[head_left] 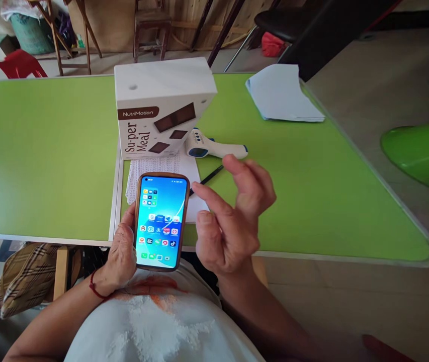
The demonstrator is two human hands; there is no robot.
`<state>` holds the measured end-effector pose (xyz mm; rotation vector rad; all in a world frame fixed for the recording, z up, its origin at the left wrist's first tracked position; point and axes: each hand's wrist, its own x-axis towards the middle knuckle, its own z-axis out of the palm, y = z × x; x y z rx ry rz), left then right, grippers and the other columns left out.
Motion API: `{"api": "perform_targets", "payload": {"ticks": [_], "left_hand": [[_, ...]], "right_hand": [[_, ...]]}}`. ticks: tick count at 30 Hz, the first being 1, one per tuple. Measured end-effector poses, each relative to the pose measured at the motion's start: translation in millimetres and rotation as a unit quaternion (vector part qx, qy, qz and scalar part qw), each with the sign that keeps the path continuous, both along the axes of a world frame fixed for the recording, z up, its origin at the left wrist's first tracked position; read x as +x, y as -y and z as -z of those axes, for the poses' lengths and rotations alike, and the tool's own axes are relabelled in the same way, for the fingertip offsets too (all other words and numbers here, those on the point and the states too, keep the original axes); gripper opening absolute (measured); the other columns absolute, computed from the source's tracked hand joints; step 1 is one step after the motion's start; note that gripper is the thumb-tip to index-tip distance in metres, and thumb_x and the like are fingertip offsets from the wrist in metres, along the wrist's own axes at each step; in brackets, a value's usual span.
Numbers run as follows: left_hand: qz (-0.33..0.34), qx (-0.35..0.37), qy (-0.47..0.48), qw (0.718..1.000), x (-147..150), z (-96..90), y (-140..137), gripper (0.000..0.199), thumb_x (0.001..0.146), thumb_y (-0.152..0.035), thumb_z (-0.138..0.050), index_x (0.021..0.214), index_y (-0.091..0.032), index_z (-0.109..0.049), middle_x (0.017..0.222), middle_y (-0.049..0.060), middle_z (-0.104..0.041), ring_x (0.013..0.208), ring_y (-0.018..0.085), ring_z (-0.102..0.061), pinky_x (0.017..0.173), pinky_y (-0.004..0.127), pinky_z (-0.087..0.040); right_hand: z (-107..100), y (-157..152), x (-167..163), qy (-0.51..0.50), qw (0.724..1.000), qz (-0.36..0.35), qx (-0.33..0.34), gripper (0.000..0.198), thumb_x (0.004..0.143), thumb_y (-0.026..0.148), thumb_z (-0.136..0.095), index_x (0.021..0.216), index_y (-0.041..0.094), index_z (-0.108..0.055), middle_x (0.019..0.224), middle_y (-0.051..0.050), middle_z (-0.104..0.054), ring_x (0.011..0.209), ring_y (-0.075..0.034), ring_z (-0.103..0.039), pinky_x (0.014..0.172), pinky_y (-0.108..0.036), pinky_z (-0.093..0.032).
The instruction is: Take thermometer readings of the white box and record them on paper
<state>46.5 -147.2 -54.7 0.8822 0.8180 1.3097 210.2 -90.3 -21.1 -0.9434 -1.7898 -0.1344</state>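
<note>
can see a red chair (23,63) beyond the far left corner of the green worktop (44,151), and a plaid cushion (29,276) below the near left edge. find a metal seam (116,201) running back from the near edge. just right of it, see the left hand (121,251), with a red wristband (94,286), grasping the phone (161,221) by its left side; cannot make out the fingers behind. see the phone over the near edge, right of the seam, with its lit blue screen and rows of icons towards the camera. towards the far edge, note a white box (166,85) standing, lettered "nutrimotion" and "su-per meal". between box and phone, make out a closely marked sheet (154,166) beside a plainer white sheet (194,207). right of the box, spot a white-and-blue thermometer (218,149), and nearer, a slanting black pen (211,175). see the right hand (233,221) above the near edge, empty, fingers loosely bent, index fingertip near the phone's right edge; cannot tell about contact. by the far right corner, see stacked white papers (284,93).
</note>
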Motion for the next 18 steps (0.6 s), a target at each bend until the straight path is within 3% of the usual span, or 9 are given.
{"api": "perform_targets", "payload": {"ticks": [5,10,15,18], "left_hand": [[-0.002,-0.011,0.003,1.000,-1.1,-0.7,0.1,0.060,0.095,-0.069,-0.037,0.140,-0.031,-0.050,0.141,0.007,-0.058,0.119,0.029,-0.063,0.095,0.041,-0.056],[0.006,-0.021,0.018,1.000,-1.1,0.2,0.4,0.064,0.094,-0.070,-0.039,0.142,-0.030,-0.048,0.139,0.009,-0.059,0.114,0.030,-0.066,0.090,0.042,-0.058],[0.006,-0.037,0.017,0.999,0.3,-4.4,0.4,0.070,0.091,-0.073,-0.043,0.145,-0.028,-0.046,0.137,0.012,-0.060,0.110,0.030,-0.068,0.087,0.041,-0.059],[-0.005,-0.029,0.012,0.999,1.6,-9.7,-1.6,0.071,0.090,-0.073,-0.043,0.145,-0.028,-0.047,0.138,0.011,-0.060,0.113,0.030,-0.066,0.091,0.041,-0.057]], "right_hand": [[3.5,-7.8,-7.2,0.030,0.999,0.002,-0.020,0.045,0.092,0.027,-0.043,0.135,0.025,-0.055,0.154,-0.010,-0.037,0.141,-0.037,-0.032,0.110,-0.065,-0.027],[5.9,-11.1,-16.8,0.051,0.998,0.000,-0.045,0.044,0.094,0.030,-0.044,0.137,0.026,-0.052,0.156,-0.012,-0.033,0.143,-0.038,-0.029,0.111,-0.065,-0.026],[6.2,-8.3,-21.9,0.076,0.996,0.020,-0.039,0.037,0.094,0.032,-0.047,0.128,0.023,-0.059,0.156,-0.013,-0.034,0.141,-0.039,-0.032,0.112,-0.065,-0.022],[1.0,1.7,-18.3,0.057,0.997,-0.018,-0.045,0.023,0.092,0.026,-0.048,0.106,0.023,-0.065,0.154,-0.009,-0.039,0.139,-0.037,-0.036,0.112,-0.065,-0.022]]}}
